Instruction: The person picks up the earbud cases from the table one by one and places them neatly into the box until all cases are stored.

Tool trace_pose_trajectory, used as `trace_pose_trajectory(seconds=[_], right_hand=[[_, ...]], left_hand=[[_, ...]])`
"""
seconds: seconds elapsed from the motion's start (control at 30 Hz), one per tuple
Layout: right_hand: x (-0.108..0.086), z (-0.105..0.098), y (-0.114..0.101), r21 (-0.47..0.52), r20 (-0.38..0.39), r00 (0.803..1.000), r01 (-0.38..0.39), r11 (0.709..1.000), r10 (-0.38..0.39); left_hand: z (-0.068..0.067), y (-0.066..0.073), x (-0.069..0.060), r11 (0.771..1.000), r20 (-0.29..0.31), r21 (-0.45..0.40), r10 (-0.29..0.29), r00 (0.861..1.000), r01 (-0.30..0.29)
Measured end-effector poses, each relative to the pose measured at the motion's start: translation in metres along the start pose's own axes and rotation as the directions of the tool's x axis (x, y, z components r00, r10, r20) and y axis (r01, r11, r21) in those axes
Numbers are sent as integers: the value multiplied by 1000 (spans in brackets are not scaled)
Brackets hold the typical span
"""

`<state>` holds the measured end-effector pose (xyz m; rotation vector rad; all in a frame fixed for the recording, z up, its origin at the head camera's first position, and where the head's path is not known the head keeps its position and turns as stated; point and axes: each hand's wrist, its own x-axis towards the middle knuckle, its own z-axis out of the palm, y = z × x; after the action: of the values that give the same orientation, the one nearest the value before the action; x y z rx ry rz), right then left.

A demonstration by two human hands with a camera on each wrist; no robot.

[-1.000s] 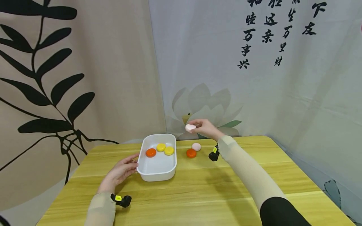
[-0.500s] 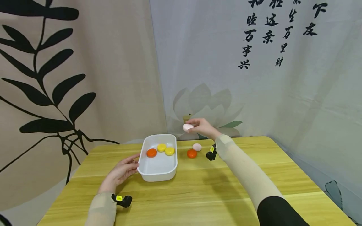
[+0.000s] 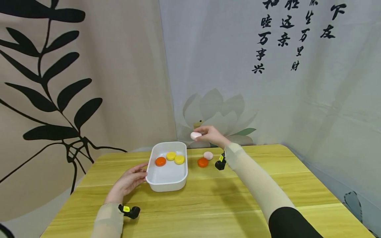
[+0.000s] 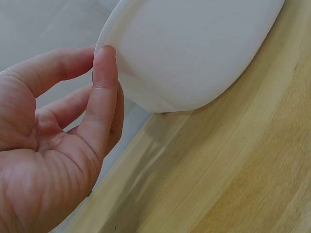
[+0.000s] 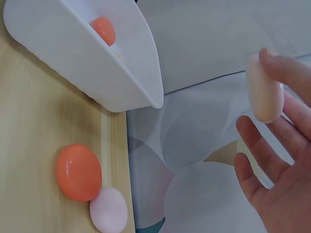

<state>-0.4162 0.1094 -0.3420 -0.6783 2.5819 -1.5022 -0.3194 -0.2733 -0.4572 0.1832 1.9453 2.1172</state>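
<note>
Held up behind the table's far edge, a smooth pale pink rounded disc (image 3: 195, 136) is pinched by my right hand (image 3: 209, 135). The right wrist view shows this disc (image 5: 265, 90) on edge between thumb and fingers, the lower fingers spread apart. My left hand (image 3: 131, 180) holds the left rim of a white rectangular container (image 3: 166, 188). Close up, its fingers (image 4: 102, 87) lie against the container's outer wall (image 4: 194, 53). Inside the container are an orange disc (image 3: 160, 161) and two yellow discs, one (image 3: 171, 156) just behind the other (image 3: 179, 159).
Right of the container, an orange disc (image 3: 203, 162) and a pale pink disc (image 3: 208, 155) lie touching on the wooden table (image 3: 190, 215). A printed curtain (image 3: 134, 82) hangs behind the table's far edge.
My right hand has shifted slightly left toward the container with the pink disc. The left hand keeps its hold, and the discs on the table and in the container stay put.
</note>
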Motion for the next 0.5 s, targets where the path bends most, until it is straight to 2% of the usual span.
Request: trace_pose_trajectory(seconds=[0.27,0.5], right_hand=[[4,10,1,5,8,1000,8,1000,-8],[4,17,-8,-4,18,1000,0,1000,0]], left_hand=[[1,0,0,1000,-2,22,-10,1000,10],[-2,-2,1,1000,8,8,-7,1000,7]])
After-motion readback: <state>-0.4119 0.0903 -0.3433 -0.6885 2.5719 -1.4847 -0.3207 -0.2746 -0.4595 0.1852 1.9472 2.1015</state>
